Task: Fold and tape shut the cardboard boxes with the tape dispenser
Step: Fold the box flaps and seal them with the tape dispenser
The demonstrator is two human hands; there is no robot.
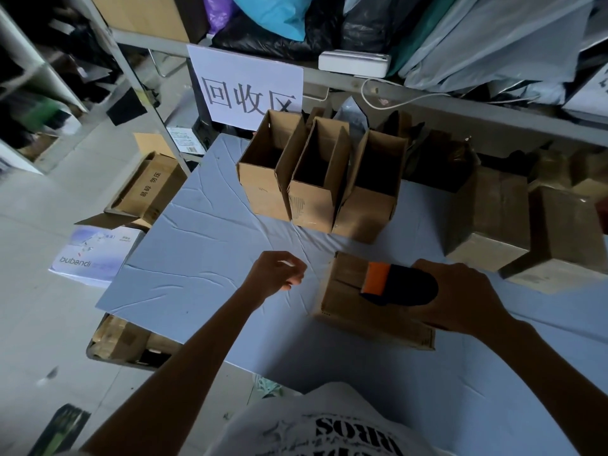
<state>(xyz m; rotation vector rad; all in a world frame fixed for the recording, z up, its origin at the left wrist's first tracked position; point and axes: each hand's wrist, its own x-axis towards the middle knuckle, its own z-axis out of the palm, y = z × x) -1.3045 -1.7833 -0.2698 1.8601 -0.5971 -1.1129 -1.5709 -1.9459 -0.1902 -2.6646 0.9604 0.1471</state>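
- Since the left hand (276, 273) hovers beside the box (345, 304) without touching it, nothing braces the box. A pull of the tape dispenser (399, 286) could drag it across the wrinkled table cover (197, 258) and lay the strip crooked.
- If the flaps are not pressed flat, the tape may well bridge a gap or crease.
- The box lies closed on the table just in front of the person, with three open boxes (316, 179) behind it and closed boxes (493, 225) off to the right.
- The right hand (460, 297) grips the dispenser from behind, wrist bent down. The dispenser's orange end rests on the box top.
- The left forearm stretches forward; the fingers are loosely curled and hold nothing that I can make out.
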